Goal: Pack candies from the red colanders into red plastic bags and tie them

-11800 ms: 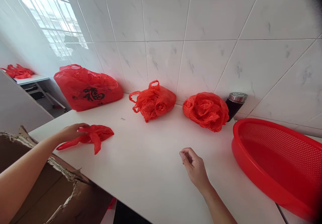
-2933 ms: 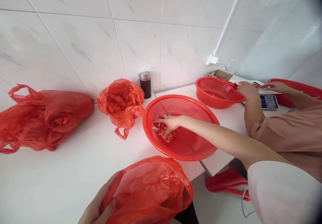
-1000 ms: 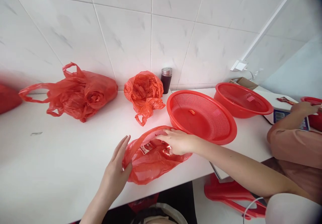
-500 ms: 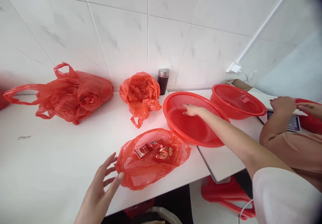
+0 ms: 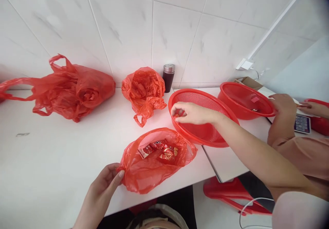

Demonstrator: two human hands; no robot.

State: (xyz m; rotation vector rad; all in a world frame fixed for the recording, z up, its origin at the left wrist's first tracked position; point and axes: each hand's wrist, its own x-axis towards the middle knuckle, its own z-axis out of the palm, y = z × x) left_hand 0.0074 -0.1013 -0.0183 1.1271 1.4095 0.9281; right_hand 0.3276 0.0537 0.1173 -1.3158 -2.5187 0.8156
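My left hand pinches the left edge of a thin red plastic bag between thumb and fingers. The bag's mouth gapes upward, and several small red snack packets lie inside. Over the left part of a red perforated plastic basket, my right hand is curled closed. A bit of red shows at its fingertips, but I cannot make out what it is. The basket stands just behind and to the right of the bag.
Two bunched red bags, one large and one small, stand by the tiled wall beside a dark tumbler. A second red basket is at right, near a co-worker's arm and a calculator. A red stool stands below.
My left hand has closed on the bag's edge. My right hand has risen from inside the basket toward its left rim, its fingers now curled. The co-worker's hands have shifted.
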